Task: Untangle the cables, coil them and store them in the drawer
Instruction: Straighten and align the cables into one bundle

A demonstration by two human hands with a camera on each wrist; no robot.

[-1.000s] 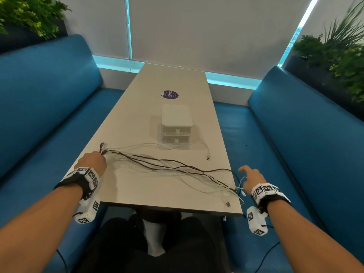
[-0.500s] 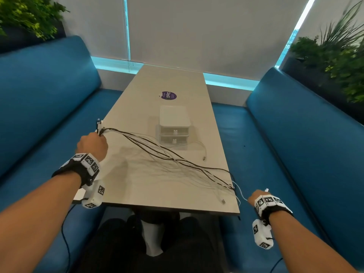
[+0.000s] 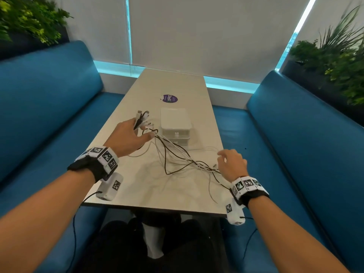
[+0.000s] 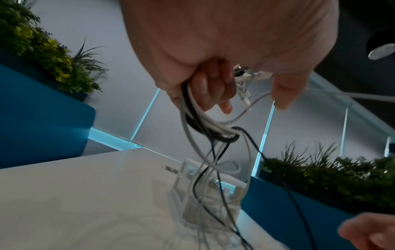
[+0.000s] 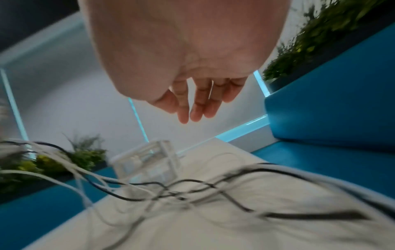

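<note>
Only legible text: a round purple sticker [image 3: 170,98] on the table [image 3: 141,89], toward its far end, just beyond the small drawer box [image 3: 175,123]. White lettering on it reads roughly "Clay" or "ClayG"; the smaller print beneath is too fine to read. The black-and-white square marker patterns on both wristbands [image 3: 106,157] carry no letters or numbers.

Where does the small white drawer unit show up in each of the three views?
Head: the drawer unit stands mid-table, just beyond the left hand gripping the cables.
Left wrist: lower centre, behind the hanging cables, blurred.
Right wrist: centre-left, beyond the cables, below the open right hand.
Shared landmark: the white table it stands on.
</note>
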